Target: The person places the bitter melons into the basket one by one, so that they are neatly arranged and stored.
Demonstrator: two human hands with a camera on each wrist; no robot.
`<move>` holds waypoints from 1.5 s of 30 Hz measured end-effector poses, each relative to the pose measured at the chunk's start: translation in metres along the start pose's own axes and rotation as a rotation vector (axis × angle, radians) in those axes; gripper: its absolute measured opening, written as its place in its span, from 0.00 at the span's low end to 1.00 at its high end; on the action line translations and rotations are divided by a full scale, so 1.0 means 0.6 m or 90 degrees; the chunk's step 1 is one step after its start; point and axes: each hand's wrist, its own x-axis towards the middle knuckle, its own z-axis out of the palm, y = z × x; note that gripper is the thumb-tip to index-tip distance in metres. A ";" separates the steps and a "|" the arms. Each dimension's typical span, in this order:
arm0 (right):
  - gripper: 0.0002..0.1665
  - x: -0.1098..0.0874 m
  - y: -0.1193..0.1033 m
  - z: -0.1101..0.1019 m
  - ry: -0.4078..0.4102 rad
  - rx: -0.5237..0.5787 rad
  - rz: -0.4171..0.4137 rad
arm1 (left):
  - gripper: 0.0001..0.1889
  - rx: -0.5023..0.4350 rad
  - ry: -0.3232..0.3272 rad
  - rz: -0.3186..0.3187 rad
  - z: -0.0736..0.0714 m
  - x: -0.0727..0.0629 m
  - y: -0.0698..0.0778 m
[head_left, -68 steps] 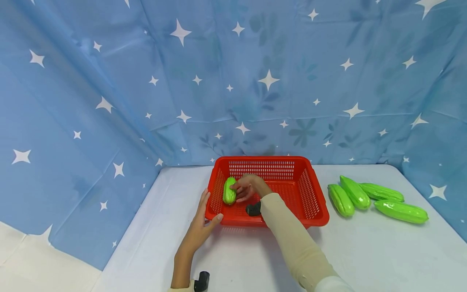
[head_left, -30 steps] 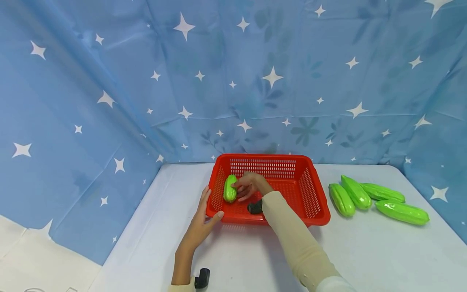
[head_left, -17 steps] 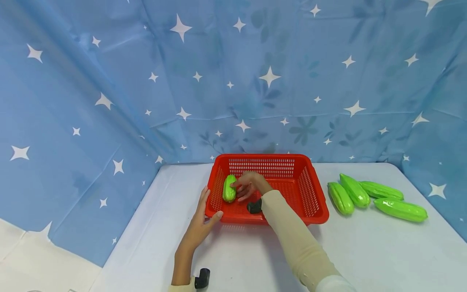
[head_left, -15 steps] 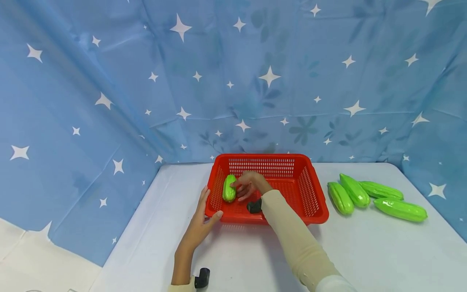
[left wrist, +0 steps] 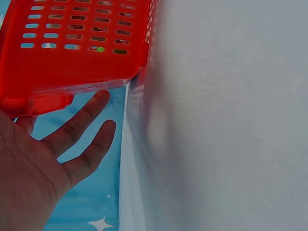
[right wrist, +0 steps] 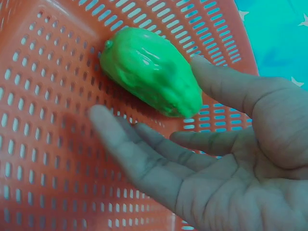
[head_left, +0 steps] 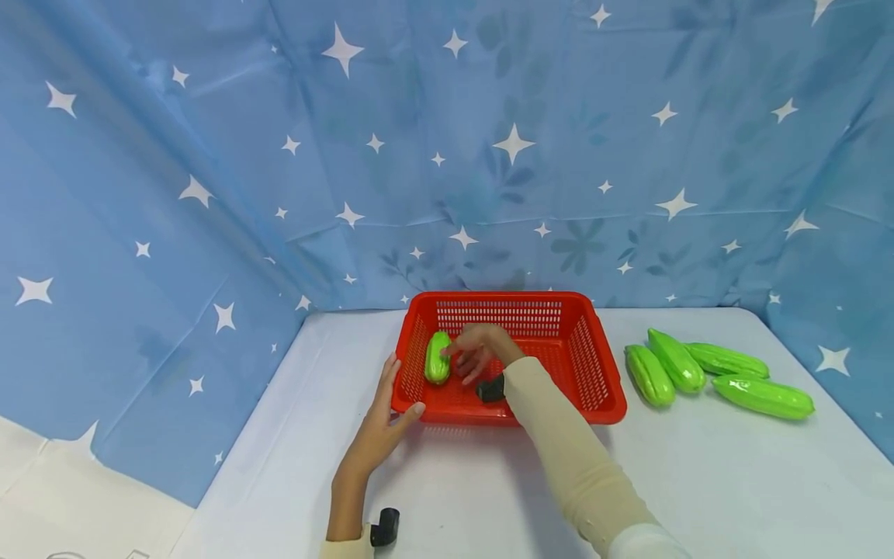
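Note:
A green ridged gourd-like vegetable [head_left: 438, 358] lies lengthwise near the left wall of a red perforated plastic basket [head_left: 489, 416]. Inside the basket, my right hand [head_left: 475, 351] is just right of it. In the right wrist view, the fingers of that hand [right wrist: 211, 159] are spread and gently bent, and nothing is gripped. Its thumb tip is close against the vegetable's end [right wrist: 151, 72]; whether they touch is unclear. My left hand [head_left: 380, 427] rests at the basket's front left corner, thumb along the front rim. In the left wrist view, two straight fingers of the left hand [left wrist: 36, 168] extend below the basket's rim.
Several similar green vegetables [head_left: 673, 361] lie grouped on the white tabletop [head_left: 698, 481], right of the basket. A blue curtain [head_left: 447, 140] with white stars hangs behind and left of the table.
My right hand has shifted slightly to the right, away from the vegetable. The vegetable stays in place in the basket, and my left hand keeps its position at the corner.

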 end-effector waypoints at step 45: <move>0.28 -0.278 0.179 -0.229 0.361 -0.162 -0.497 | 0.47 -0.021 -0.007 0.004 -0.004 0.003 0.003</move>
